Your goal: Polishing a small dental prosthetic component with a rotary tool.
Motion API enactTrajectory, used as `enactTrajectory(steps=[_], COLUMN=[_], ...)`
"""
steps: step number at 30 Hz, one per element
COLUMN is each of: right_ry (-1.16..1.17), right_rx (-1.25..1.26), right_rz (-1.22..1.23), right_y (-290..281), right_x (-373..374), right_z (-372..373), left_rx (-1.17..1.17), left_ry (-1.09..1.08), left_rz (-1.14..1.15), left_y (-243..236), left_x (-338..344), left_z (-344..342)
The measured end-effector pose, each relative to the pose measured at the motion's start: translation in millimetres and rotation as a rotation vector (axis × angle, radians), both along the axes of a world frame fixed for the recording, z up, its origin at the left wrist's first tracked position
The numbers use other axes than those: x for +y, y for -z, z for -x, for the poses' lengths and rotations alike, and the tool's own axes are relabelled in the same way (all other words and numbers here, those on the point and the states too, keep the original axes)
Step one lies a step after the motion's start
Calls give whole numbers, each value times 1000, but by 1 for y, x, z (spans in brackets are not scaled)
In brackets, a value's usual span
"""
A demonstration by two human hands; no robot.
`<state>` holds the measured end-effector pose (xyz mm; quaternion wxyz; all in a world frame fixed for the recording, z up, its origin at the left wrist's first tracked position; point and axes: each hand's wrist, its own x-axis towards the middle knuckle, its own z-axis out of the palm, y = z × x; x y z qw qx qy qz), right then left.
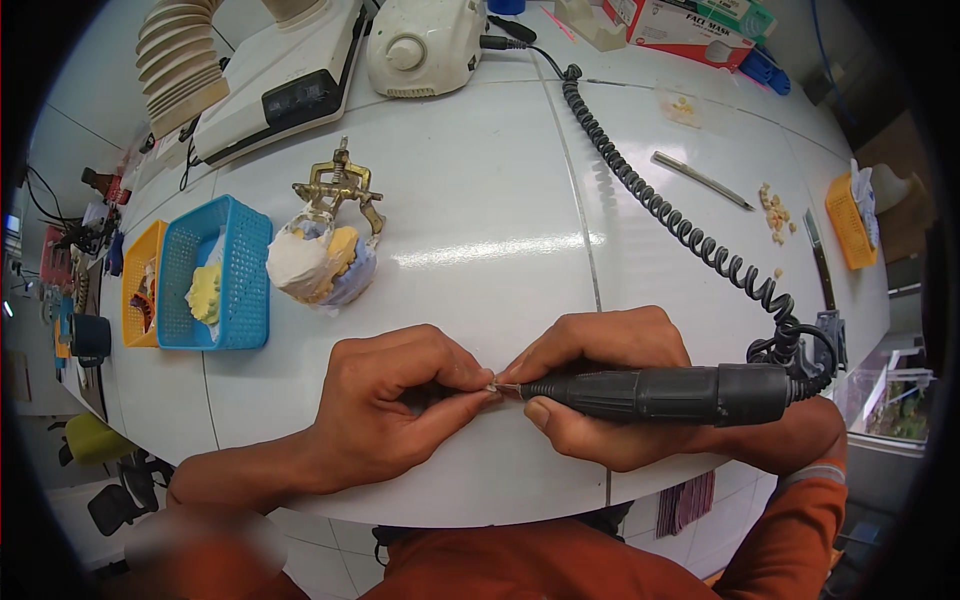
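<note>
My left hand [385,405] pinches a tiny pale piece [492,388], tooth-like in look, between thumb and fingertips; most of it is hidden. Wrapped around the front of a black rotary handpiece [670,396] is my right hand [600,345]. The handpiece lies level, its thin metal bit pointing left and meeting the piece at my left fingertips. A coiled black cord [660,205] runs from its rear to a cream control unit [425,50] at the back. Beyond my left hand stands a brass articulator [340,185] with a white, yellow and bluish dental model [320,262].
On the left, a blue basket [262,290] holds a yellow cast [204,295], beside an orange basket [140,240]. To the right lie several loose artificial teeth [775,213], a metal pen-like tool [703,180], a knife [819,262] and another orange basket [850,225]. A ribbed hose [180,60] hangs back left.
</note>
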<state>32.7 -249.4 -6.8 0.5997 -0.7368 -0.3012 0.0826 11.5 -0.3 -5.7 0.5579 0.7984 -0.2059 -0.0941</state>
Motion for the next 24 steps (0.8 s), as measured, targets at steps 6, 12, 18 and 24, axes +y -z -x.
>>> enactTrajectory(steps=[6,12,18,24], right_ry=[1,-12,-38,-26], right_rx=[23,11,21,6], right_rz=[-6,25,-93,-56], right_y=[-1,-4,4,0], right_x=[0,-1,-2,-2], right_z=[1,0,-1,-1], left_rx=[-5,-63,-17,-7], left_ry=[-4,27,3,0], left_rz=[0,-12,13,-30], left_y=[-1,1,4,-1], left_x=[0,1,2,0], left_z=[1,-1,2,1])
